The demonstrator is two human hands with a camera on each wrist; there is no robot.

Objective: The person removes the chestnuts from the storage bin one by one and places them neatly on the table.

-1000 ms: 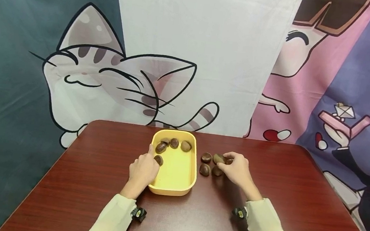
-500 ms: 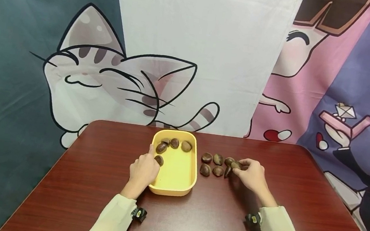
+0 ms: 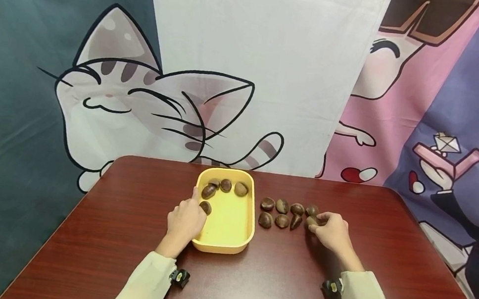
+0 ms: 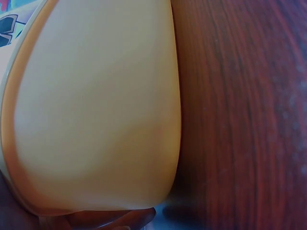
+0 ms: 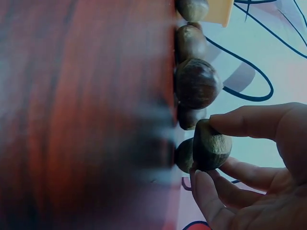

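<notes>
My right hand [image 3: 335,233] pinches a brown chestnut [image 5: 212,145] between thumb and fingertips. In the head view this chestnut is at the right end of the front row, close to the table; the right wrist view shows another chestnut [image 5: 184,155] just behind it. Two rows of chestnuts run to its left, among them one at the back right [image 3: 312,210] and a narrow upright one [image 3: 296,222]. My left hand [image 3: 186,219] grips the left rim of a yellow plastic box [image 3: 253,223], index finger along the edge. Its fingers [image 4: 139,218] show against the outer wall; the thumb is hidden.
Several chestnuts [image 3: 209,191] lie inside the box, mostly toward its far end. The reddish-brown wooden table [image 3: 123,215] extends around everything, its far edge just behind the box. A printed cartoon cloth [image 3: 267,33] hangs beyond that edge.
My right hand has moved rightward from above the middle chestnuts, then slightly toward me. Chestnuts now show at the right ends of both rows. The left hand and box have stayed put.
</notes>
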